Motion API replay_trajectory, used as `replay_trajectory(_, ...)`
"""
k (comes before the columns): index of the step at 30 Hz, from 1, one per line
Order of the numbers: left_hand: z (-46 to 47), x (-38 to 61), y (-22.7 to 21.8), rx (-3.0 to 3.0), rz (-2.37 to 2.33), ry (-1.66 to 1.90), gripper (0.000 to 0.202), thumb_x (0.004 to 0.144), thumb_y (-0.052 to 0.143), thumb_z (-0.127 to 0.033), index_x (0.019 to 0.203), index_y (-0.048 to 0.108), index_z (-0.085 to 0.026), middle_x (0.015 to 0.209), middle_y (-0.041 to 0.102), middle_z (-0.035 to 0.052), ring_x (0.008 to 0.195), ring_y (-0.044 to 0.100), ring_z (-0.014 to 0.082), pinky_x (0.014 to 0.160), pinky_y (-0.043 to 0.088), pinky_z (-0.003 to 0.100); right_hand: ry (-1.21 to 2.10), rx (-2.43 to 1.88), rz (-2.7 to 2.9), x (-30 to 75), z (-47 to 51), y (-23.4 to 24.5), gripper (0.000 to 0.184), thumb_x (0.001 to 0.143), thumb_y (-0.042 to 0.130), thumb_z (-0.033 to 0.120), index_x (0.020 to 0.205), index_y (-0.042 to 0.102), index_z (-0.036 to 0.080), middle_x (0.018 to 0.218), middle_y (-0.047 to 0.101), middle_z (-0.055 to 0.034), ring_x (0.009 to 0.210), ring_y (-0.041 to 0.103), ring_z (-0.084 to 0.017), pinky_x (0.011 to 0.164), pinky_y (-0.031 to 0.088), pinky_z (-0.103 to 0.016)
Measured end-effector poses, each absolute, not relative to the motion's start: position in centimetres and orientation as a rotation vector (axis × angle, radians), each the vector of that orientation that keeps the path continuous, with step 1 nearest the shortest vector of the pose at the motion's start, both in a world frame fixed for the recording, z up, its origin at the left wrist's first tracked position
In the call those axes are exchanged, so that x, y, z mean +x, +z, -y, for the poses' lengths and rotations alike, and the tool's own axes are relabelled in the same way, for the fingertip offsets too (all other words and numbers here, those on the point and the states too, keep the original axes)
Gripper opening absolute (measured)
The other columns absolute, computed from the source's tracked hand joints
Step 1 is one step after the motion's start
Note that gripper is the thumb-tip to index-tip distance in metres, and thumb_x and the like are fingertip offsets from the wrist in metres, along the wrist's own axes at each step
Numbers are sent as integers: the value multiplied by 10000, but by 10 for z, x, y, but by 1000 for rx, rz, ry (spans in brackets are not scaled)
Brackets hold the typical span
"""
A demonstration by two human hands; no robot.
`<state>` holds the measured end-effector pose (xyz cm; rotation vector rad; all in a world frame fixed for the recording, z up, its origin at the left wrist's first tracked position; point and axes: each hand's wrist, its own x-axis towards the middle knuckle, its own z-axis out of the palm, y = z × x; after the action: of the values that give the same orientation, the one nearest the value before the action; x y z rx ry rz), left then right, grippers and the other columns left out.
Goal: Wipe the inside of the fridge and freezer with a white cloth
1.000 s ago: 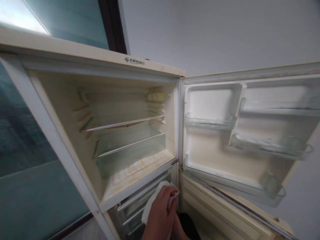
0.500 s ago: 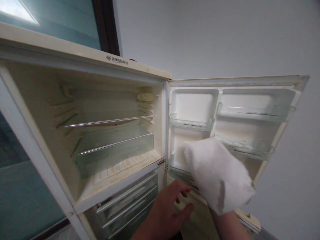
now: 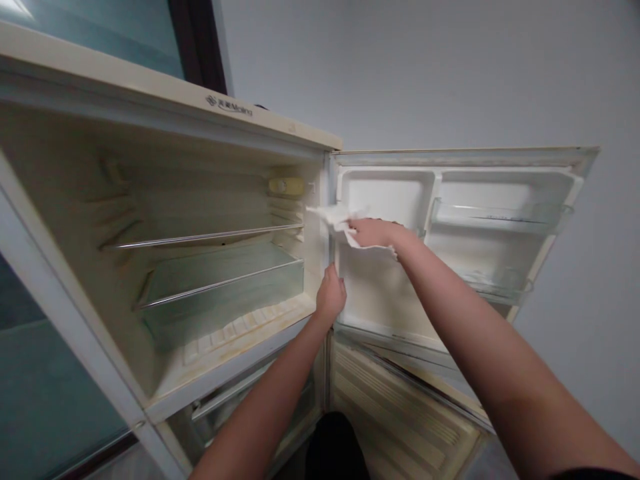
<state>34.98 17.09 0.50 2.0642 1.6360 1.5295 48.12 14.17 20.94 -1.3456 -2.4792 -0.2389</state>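
At the hinge side of the open fridge (image 3: pixel 285 133), the white cloth (image 3: pixel 336 215) stretched across the line where the cabinet met the upper door (image 3: pixel 380 287). My right hand (image 3: pixel 374 232) had hold of it, fingers bent and partly lost in its folds; blur kept me from telling how tightly they pinched. From that grip most of the cloth lay toward half past nine, its loose tip reaching over the cabinet's edge, while a ragged flap hung at six o'clock, below my palm. Its long axis ran roughly from ten o'clock to four, slanting down toward my right wrist.

My left hand (image 3: pixel 331 291) was the farther one from the cloth, just below it at about half past six. Its fingers were curled upward beside the hinge gap; I saw nothing in them and couldn't tell whether they touched the edge.

The yellow dial box (image 3: pixel 287 187) sat at ten o'clock from the cloth, the upper glass shelf (image 3: pixel 210 239) at nine, and the clear door rack (image 3: pixel 495 217) at three, well beyond my right hand.
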Motion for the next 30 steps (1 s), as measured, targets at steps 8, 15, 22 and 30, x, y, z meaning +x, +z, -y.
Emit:
replay_trajectory(8,-167,349,6,2097,-1630,1524,505,905,408,-93,1404,393,-164,1340,530,179,1281,530,288,1078,439,437,-336,-1537,2622,466,-152,212,723,936,445,661,1388,575,112,1395,587,-195,1219,600,-348,1034,449,-437)
replay_trajectory(15,-169,341,5,2083,-1623,1502,529,899,433,-123,1423,375,-163,1392,506,184,1263,551,297,1060,456,434,-416,-1500,2562,465,-146,209,670,917,495,635,1311,639,114,1307,645,-206,1154,640,-346,950,499,-412)
replay_trajectory(22,-171,340,3,2061,-1636,1520,504,908,444,-141,1408,380,-167,1390,508,182,1285,535,293,1069,450,442,-364,-1586,2462,460,-148,205,799,819,564,717,1394,581,162,1369,610,-184,1209,602,-376,1010,467,-477)
replay_trajectory(30,-173,339,1,2092,-1611,1533,509,906,450,-146,1412,399,-165,1350,533,173,1283,536,287,1063,452,427,-501,-1457,2515,467,-140,205,574,891,577,575,1215,689,114,1232,686,-206,1100,666,-333,930,498,-373)
